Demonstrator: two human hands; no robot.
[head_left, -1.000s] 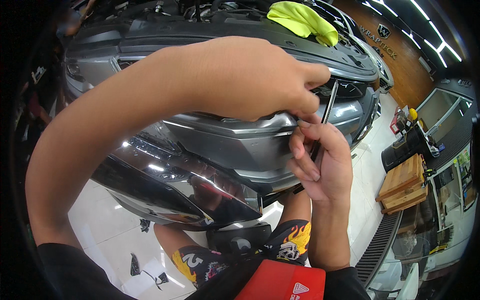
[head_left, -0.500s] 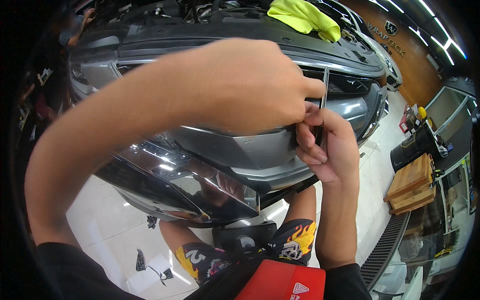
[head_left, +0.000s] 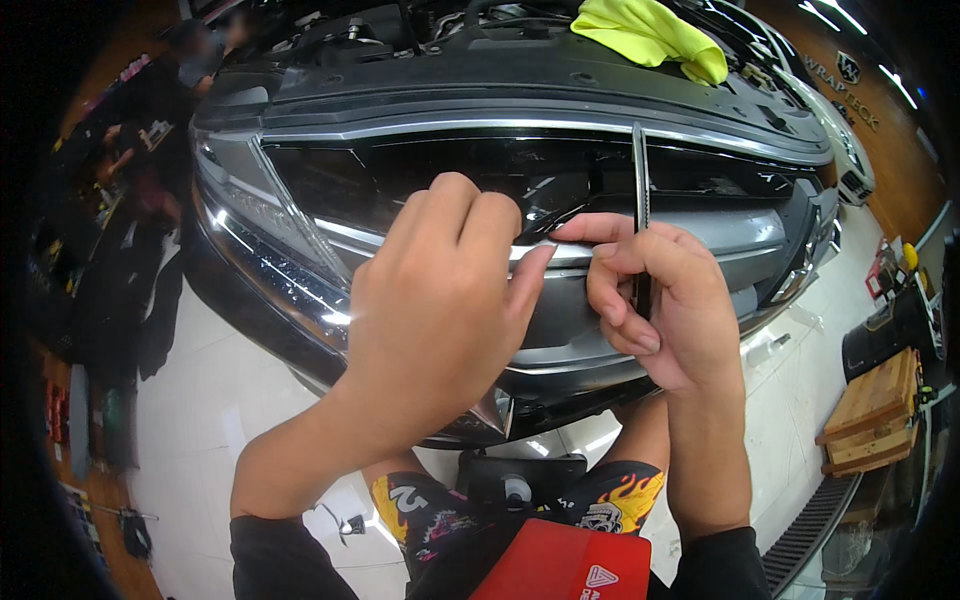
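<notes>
A car front end with glossy black film [head_left: 400,165] along its upper part and silver trim [head_left: 480,127] faces me. My left hand [head_left: 440,290] is at the middle of the front, fingers curled, thumb at the trim's lower edge beside a dark flap of film [head_left: 545,222]; what its fingertips grip is hidden. My right hand [head_left: 665,300] holds a slim upright silver-and-black tool [head_left: 640,175], probably a knife, its index finger reaching left to that flap. A red pouch [head_left: 555,560] is at my waist.
A yellow cloth [head_left: 650,40] lies over the engine bay. Wooden blocks [head_left: 870,410] and a black bin [head_left: 880,330] stand at the right on the tiled floor [head_left: 200,420]. Another person [head_left: 195,60] is at upper left. A white car [head_left: 850,170] stands behind, at right.
My left hand has drawn back leftward and down from over my right hand, uncovering the black film and flap. My right hand still holds the tool, now more upright; the view has shifted.
</notes>
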